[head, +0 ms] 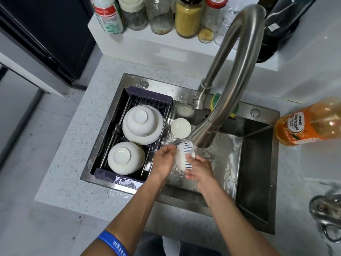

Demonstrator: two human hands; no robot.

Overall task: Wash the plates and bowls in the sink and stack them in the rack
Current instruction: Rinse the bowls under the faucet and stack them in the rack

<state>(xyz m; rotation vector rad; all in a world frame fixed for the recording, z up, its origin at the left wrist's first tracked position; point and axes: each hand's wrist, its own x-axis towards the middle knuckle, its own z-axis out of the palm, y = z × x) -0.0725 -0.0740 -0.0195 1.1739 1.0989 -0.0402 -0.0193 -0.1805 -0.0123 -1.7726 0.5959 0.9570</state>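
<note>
Gripping the striped bowl (182, 156) between them, left hand (164, 159) and right hand (198, 168) curl round its sides under the faucet (230, 89)

I note rack (103, 145) in sink (258, 163) left half, bowls (127, 157) inside rack, small bowl (180, 128) just right of rack, tap (230, 74) behind.

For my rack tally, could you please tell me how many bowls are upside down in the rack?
2: one upturned bowl sits on a plate at the rack's far end, another upturned bowl at the near end. More could be hidden beneath them.

Home kitchen: sink (258, 163), spice jars (188, 17).
</note>
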